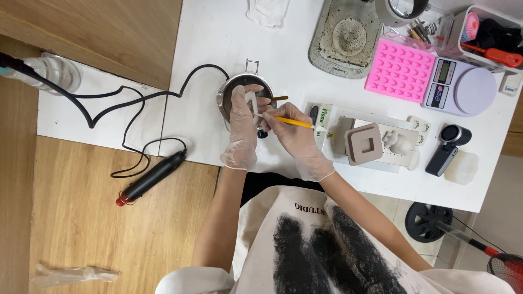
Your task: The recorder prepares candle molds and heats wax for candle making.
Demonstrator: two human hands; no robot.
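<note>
Both gloved hands met over the pot (229, 90) on the white tabletop (218, 32). Left hand (241, 128) was clamped on a small white piece (251, 102), held upright above the pot rim. Right hand (297, 136) pinched a yellow stick (293, 122), tip touching the piece. Looked mid-job: piece in hand, nothing set down yet. Pot contents hidden by the hands; a thin brown stick (279, 98) lay across its rim. Pink mould (400, 71) near the scale (460, 87): cells looked empty. Beige square mould (370, 144) sat on a tray with a white cast figure (399, 141) just beside it. Heat tool (152, 177) lay off to the left, on the wood.
</note>
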